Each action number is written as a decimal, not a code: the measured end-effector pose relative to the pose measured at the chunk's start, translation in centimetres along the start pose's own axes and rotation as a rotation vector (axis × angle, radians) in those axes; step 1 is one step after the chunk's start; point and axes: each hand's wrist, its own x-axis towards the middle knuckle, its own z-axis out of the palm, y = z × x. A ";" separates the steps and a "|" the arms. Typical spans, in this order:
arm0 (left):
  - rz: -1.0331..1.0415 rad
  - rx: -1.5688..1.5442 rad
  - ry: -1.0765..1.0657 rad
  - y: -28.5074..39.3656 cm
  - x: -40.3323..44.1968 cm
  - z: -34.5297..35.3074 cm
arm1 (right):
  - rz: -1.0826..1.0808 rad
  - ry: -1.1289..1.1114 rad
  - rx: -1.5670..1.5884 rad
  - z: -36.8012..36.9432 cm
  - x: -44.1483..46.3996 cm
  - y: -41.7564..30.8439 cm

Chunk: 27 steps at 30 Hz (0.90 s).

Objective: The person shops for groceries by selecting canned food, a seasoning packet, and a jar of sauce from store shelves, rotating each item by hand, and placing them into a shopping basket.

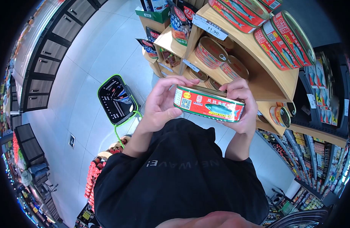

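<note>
An oval fish can (209,104) with a red and green label, a fish picture and a QR code is held up in front of my chest. My left hand (161,100) grips its left end, thumb on the label and fingers along the upper edge. Around the right end, my right hand (241,102) has its fingers over the top and its palm below. Similar red cans (284,41) are stacked on the wooden shelf above, and more oval cans (211,53) lie in the compartment behind.
A black shopping basket (116,100) with green trim stands on the tiled floor, a package inside. The wooden shelf (272,81) curves close to my right hand. Pouches (178,26) stand on its left side. Red-topped goods (94,174) are piled near my left elbow.
</note>
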 end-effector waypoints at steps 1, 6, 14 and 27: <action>-0.002 0.004 -0.001 0.0 0.0 0.0 | 0.002 0.001 0.018 0.0 0.0 -0.1; -0.011 -0.005 -0.008 -0.1 -0.2 -0.2 | -0.014 -0.007 0.023 0.0 0.3 -0.4; -0.064 -0.052 -0.008 -0.4 -0.4 -0.3 | 0.087 -0.055 -0.058 0.1 0.2 -1.2; -0.193 -0.218 -0.007 -2.3 -0.5 -0.7 | 0.042 -0.025 -0.189 0.5 0.5 -1.1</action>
